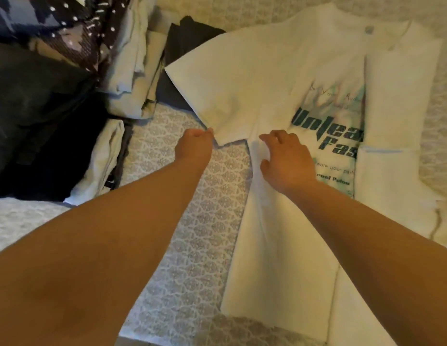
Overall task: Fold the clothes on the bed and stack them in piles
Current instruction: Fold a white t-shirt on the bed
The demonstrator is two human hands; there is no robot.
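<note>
My left hand [193,146] pinching the sleeve hem corner of the white printed T-shirt [279,78], grip nearly closed, my right hand [287,159] resting spread and relaxed on its side, shirt flat on the patterned bed [192,221], unfolded clothes heap [67,83] well left

What I can't make out from here

My folded right flap of the white T-shirt [287,78] covers the print [329,136] past "Unlea" and "Fas"; the small lines under it are too blurred to read. My left grip [193,148] hides the sleeve corner it pinches. At nine o'clock the dark clothes pile [42,116] runs off the edge.
</note>
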